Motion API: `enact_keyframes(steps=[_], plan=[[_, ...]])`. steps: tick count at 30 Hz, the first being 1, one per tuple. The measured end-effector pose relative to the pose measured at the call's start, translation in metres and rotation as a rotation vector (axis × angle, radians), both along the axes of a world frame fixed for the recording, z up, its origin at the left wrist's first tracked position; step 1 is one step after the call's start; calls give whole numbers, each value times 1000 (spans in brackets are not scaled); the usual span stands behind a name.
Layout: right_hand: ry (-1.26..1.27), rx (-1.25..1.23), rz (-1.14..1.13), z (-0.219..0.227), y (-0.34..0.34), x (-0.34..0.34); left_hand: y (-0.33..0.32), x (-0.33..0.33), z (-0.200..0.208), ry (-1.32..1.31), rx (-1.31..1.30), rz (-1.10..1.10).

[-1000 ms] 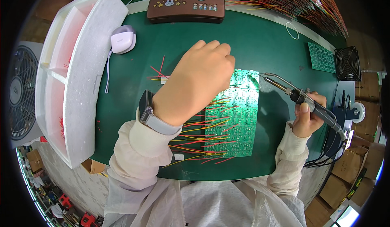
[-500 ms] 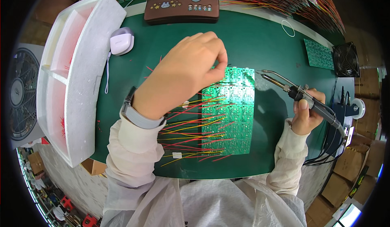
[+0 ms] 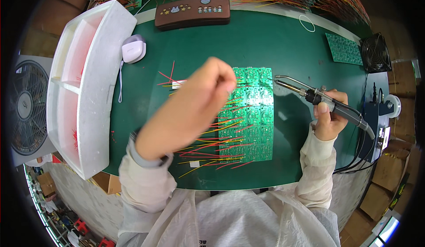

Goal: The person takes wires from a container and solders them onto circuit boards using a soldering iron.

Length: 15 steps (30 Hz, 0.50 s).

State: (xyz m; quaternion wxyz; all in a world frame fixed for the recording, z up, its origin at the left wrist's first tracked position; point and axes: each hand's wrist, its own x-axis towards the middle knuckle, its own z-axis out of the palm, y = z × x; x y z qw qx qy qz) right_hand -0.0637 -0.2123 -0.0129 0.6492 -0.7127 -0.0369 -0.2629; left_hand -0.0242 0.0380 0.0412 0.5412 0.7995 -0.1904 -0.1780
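Mostly, a green table (image 3: 190, 45) fills the view, its near edge curving a short way below the circuit-board panel, which serves as the clock's centre. A white foam tray (image 3: 99, 92), split into compartments, stands along the table's left side, between 9 and 10 o'clock. At 1 o'clock a thick bundle of red and yellow wires (image 3: 305, 1) spreads past the far edge. The circuit-board panel (image 3: 254, 118) lies flat at mid-table, wires (image 3: 230, 125) trailing across its 9 o'clock edge. At 11 o'clock, a brown case (image 3: 192, 13) sits by the far edge, with a broad stretch of tabletop between it and the panel.

The left hand (image 3: 214, 81) is over the panel's 10 o'clock corner, fingers curled together; it is blurred, so I cannot tell whether it pinches anything. At 3 o'clock the right hand (image 3: 330, 116) is clenched around a soldering iron (image 3: 314, 97), whose tip is just beside the panel's right edge, near the 2 o'clock corner; contact cannot be told. Tabletop separates that hand from the panel. A black fan (image 3: 374, 53) and a second board (image 3: 344, 49) sit at 2 o'clock, a lilac case (image 3: 133, 49) at 10.
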Motion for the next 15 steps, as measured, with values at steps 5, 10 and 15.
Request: enact_keyframes(steps=[5,10,15], plan=[[21,-33,8,-4,4,-8,-27,-21,-29,-196,-19,60],[30,29,12,-10,4,-19,-37,-23,-43,-404,133,166],[47,57,6,-11,5,-28,-34,-26,-51,-628,231,170]])
